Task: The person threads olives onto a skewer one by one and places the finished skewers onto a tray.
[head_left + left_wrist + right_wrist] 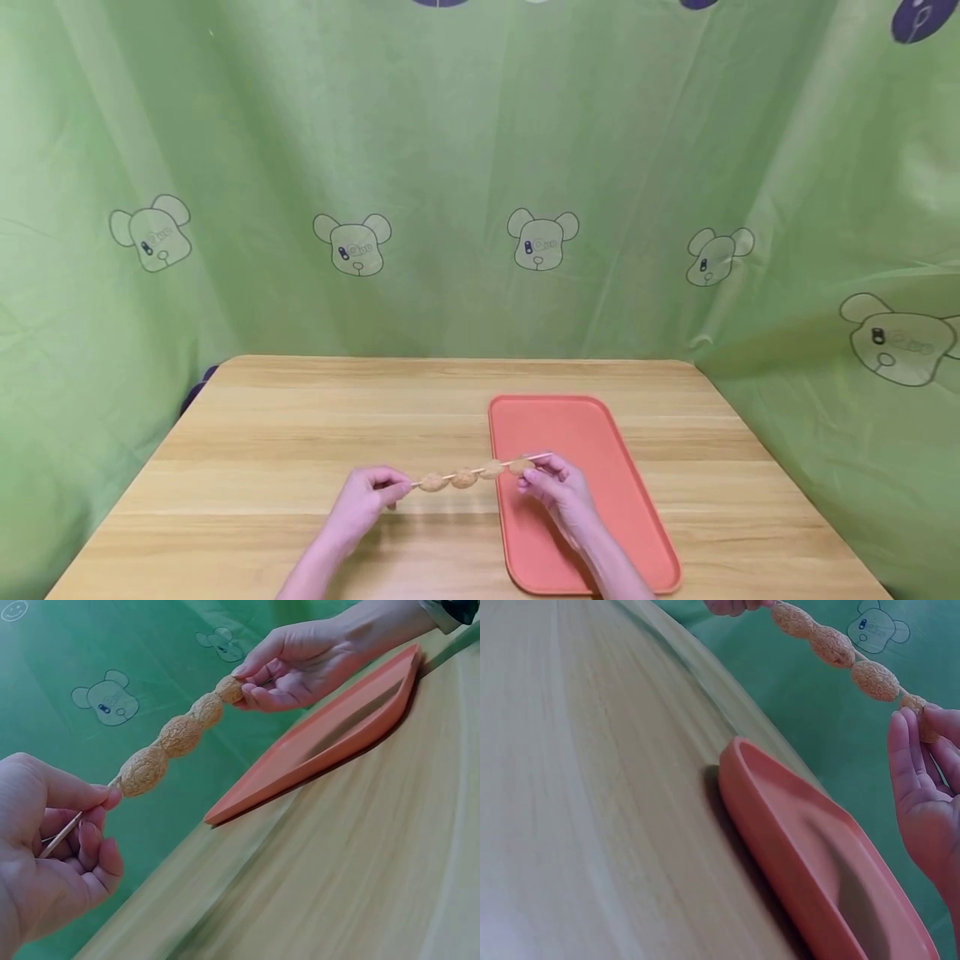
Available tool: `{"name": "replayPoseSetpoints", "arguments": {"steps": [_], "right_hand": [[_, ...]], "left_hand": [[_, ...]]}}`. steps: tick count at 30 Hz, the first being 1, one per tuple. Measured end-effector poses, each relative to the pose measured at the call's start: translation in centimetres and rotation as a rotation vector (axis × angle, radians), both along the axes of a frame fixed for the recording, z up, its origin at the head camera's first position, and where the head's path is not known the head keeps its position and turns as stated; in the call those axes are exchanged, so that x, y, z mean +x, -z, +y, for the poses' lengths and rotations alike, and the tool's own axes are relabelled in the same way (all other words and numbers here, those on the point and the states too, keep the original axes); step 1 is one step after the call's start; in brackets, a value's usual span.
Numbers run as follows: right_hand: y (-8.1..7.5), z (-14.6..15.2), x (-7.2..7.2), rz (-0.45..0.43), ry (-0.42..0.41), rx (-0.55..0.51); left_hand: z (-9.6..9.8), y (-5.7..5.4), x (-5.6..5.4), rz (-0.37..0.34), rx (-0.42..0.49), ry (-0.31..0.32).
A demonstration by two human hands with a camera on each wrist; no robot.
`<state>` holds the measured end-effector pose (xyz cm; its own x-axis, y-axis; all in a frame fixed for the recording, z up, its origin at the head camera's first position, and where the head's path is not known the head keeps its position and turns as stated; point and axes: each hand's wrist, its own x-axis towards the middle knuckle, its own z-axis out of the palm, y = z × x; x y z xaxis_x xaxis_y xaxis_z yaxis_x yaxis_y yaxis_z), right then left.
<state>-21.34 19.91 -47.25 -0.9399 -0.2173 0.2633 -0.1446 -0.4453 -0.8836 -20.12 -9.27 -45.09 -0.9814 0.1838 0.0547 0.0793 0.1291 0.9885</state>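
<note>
A wooden skewer threaded with several golden-brown, wrinkled balls is held up over the table, between my two hands. My left hand pinches the bare stick at its left end between thumb and fingertips; in the left wrist view the stick's end runs back into the palm. At the other end, my right hand pinches the last ball with thumb and fingers, and partly hides it. A thin tip of the stick pokes out past that ball in the head view. Beneath my right hand lies a coral-red tray.
The tray has a low raised rim and sits lengthwise on the right half of the wood-grain table. A green curtain with bear-head prints hangs behind the table and along both sides.
</note>
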Motion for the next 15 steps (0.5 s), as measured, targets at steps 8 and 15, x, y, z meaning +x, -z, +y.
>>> {"name": "replayPoseSetpoints", "arguments": {"steps": [8, 15], "right_hand": [[-0.1, 1.0, 0.4, -0.018, 0.079, 0.041], [-0.3, 2.0, 0.5, -0.033, 0.142, 0.038]], "left_hand": [[1.0, 0.9, -0.1, 0.009, -0.015, 0.055], [2.3, 1.0, 0.1, 0.036, -0.025, 0.086]]}}
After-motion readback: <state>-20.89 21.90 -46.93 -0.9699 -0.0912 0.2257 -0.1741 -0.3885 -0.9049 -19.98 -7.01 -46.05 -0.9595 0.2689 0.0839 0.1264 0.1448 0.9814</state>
